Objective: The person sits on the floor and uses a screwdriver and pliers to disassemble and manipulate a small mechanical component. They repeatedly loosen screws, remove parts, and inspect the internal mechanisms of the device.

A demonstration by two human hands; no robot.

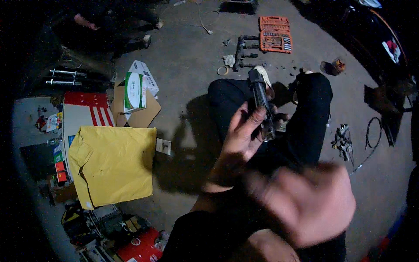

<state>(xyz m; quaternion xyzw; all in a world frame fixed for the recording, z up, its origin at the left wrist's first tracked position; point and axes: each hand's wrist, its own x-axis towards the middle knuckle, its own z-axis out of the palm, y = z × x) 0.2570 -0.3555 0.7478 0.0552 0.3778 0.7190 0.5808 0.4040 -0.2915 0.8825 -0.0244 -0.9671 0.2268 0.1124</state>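
Note:
My left hand [245, 131] is closed around a long dark ribbed tubular part [260, 95], held tilted above my lap between my knees. Its upper end is blocky and black; the lower end looks shinier, and fingers partly cover it. Close to the camera, my right hand [305, 203] is smeared by motion, apart from the tubular part. Its fingers are too blurred to show whether anything is in them.
An orange socket set case [276, 35] lies open on the floor ahead, beside a dark part with several stubs [244, 53]. To the left are a yellow envelope [115, 166] and a green-white box [134, 90]. Metal parts [344, 142] and a black cable [374, 133] lie right.

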